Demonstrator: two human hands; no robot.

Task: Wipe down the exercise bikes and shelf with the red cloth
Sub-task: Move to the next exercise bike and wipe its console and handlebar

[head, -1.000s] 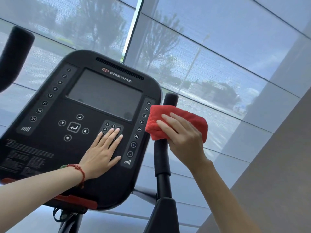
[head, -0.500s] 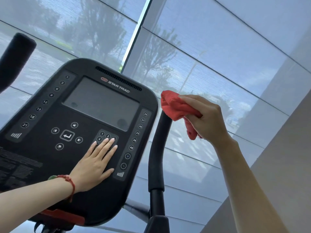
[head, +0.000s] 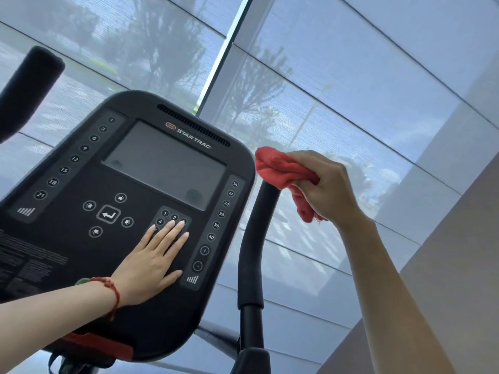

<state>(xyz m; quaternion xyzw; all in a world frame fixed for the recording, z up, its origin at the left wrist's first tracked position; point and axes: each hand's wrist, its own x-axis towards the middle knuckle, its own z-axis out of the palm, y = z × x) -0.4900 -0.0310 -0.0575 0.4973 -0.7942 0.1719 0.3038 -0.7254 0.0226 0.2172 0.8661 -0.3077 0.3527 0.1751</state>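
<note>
Right hand point(head: 328, 188) is closed around the red cloth point(head: 283, 171), w/ the bunched cloth pressed on the top end of the right handlebar point(head: 252, 247). That tip is hidden under the cloth; fingertips are buried in the folds and can't be made out. A loose tail of cloth hangs below the fist.

Left hand point(head: 151, 261) lies flat, palm down, fingers straight and close together, holding nothing. It rests on the lower right area of the bike console point(head: 81, 252), covering most of the number keypad point(head: 168, 215); only keys 1, 2, 4 read clearly. A red bracelet point(head: 112, 290) sits on the left wrist.

Console screen point(head: 164, 164) is dark, w/ faint smudges. Small print at the console's lower left is too fine to read and cut off by the frame edge. Left handlebar point(head: 25, 89) shows only its upper end. Bike frame below the console is mostly out of view. Behind, a shaded window point(head: 351, 90) blurs the trees outside.
</note>
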